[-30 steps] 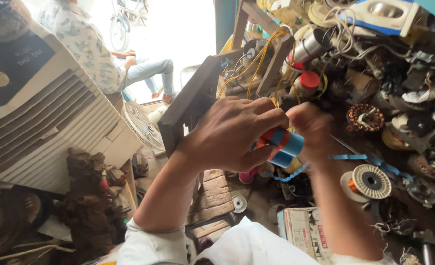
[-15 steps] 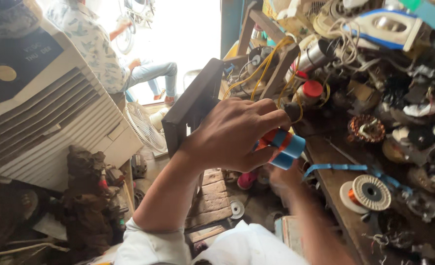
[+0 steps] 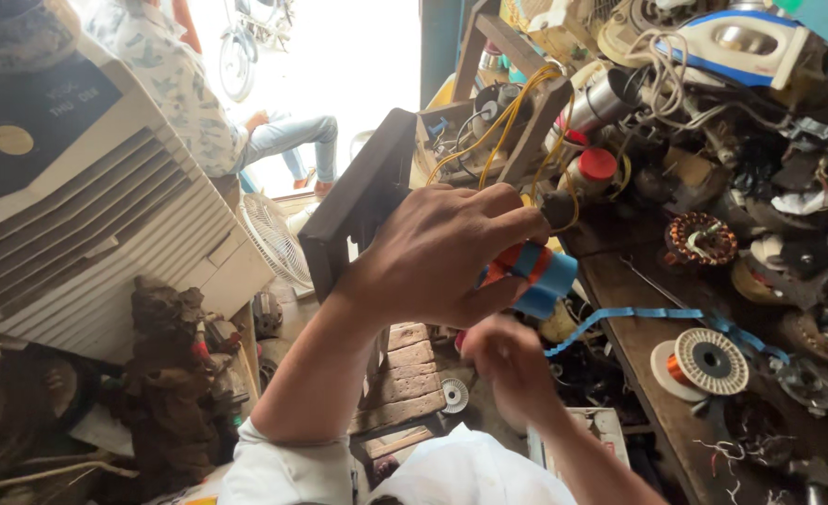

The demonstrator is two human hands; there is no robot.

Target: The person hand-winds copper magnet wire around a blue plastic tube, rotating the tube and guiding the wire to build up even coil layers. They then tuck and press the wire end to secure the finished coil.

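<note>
My left hand (image 3: 442, 252) is raised in front of me, gripping a small coil wrapped in blue and orange tape (image 3: 533, 273). My right hand (image 3: 509, 363) is below it, blurred, its fingers closed at the end of a blue tape strip (image 3: 659, 314). The strip trails from that hand to the right across the wooden bench (image 3: 638, 374). How the strip joins the coil is hidden behind my fingers.
On the bench lie a copper wire spool (image 3: 709, 359), a wound stator (image 3: 700, 239), a red-lidded jar (image 3: 597, 168), a clothes iron (image 3: 748, 36) and tangled cables. A white air cooler (image 3: 86, 215) stands left, a small fan (image 3: 273, 239) beside it. A person (image 3: 199, 93) sits beyond.
My right hand has dropped from beside the coil to below it, drawing the blue strip with it. My left hand stays up holding the coil.
</note>
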